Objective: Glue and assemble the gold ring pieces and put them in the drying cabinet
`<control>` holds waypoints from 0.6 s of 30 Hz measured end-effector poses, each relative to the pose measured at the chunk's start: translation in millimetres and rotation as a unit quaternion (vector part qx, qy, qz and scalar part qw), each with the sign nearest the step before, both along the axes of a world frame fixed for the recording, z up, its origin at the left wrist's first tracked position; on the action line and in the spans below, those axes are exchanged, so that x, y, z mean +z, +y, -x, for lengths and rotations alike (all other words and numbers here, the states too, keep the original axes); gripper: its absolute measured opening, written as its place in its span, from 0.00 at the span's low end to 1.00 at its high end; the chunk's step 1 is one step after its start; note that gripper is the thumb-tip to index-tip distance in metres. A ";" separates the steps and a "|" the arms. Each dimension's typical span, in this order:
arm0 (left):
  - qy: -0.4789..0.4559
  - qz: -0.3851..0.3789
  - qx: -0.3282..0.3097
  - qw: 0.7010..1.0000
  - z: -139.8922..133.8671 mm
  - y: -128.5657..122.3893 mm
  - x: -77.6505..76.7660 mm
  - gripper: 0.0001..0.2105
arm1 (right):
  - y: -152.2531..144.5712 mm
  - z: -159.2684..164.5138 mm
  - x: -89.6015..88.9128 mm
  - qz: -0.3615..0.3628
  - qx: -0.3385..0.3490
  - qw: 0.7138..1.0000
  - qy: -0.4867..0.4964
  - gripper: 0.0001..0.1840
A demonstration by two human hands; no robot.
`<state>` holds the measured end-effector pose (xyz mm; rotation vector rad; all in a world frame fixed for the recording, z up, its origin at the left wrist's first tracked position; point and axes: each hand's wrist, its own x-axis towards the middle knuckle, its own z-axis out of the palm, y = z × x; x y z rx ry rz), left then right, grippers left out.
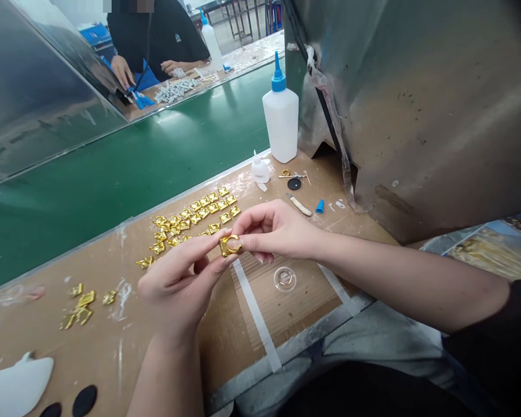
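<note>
Between my two hands is a gold metal piece with a ring-shaped part. My left hand pinches its squarish end between thumb and fingers. On the other side, my right hand grips the ring part with thumb and forefinger. Behind the hands, several similar gold pieces lie in loose rows on the brown work surface. A small clear round dish sits below my right hand on a cardboard sheet edged with white tape.
A large white bottle with a blue nozzle and a small glue bottle stand at the back. More gold pieces lie at left. A metal panel rises at right. Beyond the green belt, a person's hand works near grey parts.
</note>
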<state>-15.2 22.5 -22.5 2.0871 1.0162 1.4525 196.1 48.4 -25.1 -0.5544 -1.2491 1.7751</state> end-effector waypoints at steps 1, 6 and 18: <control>-0.001 0.003 0.001 1.000 -0.1 -0.2 0.0 0.22 | 0.0 0.0 0.1 0.000 0.000 1.000 0.002 0.17; -0.013 0.020 0.010 1.000 -1.2 -1.2 -0.7 0.20 | 0.0 0.5 -0.9 -0.002 -0.001 1.000 0.006 0.14; -0.026 0.010 0.022 0.999 -3.4 -1.4 0.6 0.18 | -0.2 3.3 -2.9 0.000 -0.011 1.000 0.017 0.18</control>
